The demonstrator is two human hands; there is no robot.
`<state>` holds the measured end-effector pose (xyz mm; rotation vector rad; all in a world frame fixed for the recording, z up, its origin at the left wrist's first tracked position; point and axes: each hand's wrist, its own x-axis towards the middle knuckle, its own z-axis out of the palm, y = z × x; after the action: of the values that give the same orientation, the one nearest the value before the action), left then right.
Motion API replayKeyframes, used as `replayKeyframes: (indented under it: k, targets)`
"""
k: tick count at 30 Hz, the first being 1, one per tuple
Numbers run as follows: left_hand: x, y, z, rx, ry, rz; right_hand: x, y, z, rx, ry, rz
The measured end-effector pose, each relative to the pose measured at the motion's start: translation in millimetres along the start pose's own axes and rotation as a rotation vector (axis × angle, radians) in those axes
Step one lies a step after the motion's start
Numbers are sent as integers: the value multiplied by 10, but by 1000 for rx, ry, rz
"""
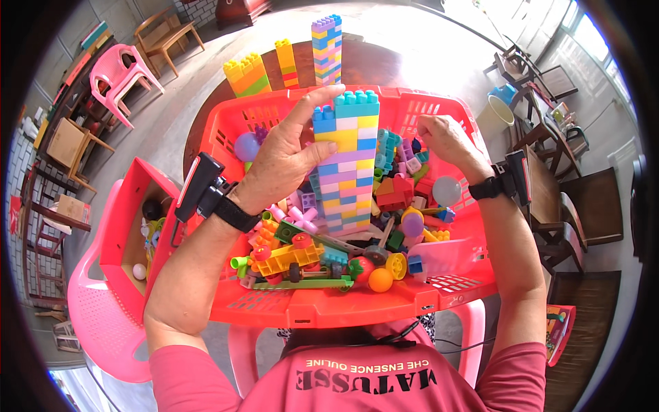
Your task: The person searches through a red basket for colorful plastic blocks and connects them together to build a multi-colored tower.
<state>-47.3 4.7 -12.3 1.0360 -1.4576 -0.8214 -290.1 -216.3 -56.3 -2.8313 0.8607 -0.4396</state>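
Observation:
A tall tower of toy building blocks (347, 182), in pastel rows with a turquoise top, stands upright amid the toys in a red plastic basket (295, 312). My left hand (296, 150) grips its upper left side. The thumb presses the near face and the index finger reaches the top edge, where one corner sits lower, with a blue block (325, 122). To the tower's right, my right hand (449, 141) is curled closed above the loose pieces, apart from the tower. Whatever its fingers hold, if anything, is hidden.
Loose blocks, an orange ball (380, 280) and a yellow toy vehicle part (288, 259) fill the basket. Behind it, a multicoloured tower (327, 51) and two yellow-topped stacks stand on a round brown table (379, 65). A pink chair (103, 302) holding a red box (127, 240) is at left.

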Motion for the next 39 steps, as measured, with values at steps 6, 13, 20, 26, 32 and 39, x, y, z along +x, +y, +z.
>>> replayKeyframes:
  k: [6,13,20,26,32,39]
  targets:
    - [-7,38,26,14,-1,-16,-54,53,125,-90,-192,-16]
    - [-14,54,41,-61,-6,-37,-38,-16,185,-108,-252,70]
    - [-15,68,43,22,-8,8,-40,-18,239,-443,-373,83]
    - [-18,60,55,6,-8,12,-75,-117,401,-423,-319,99]
    - [-14,38,58,-18,1,30,-37,-114,205,-223,-201,29]
    - [-11,38,43,11,0,25,-42,-3,56,-104,-239,-31]
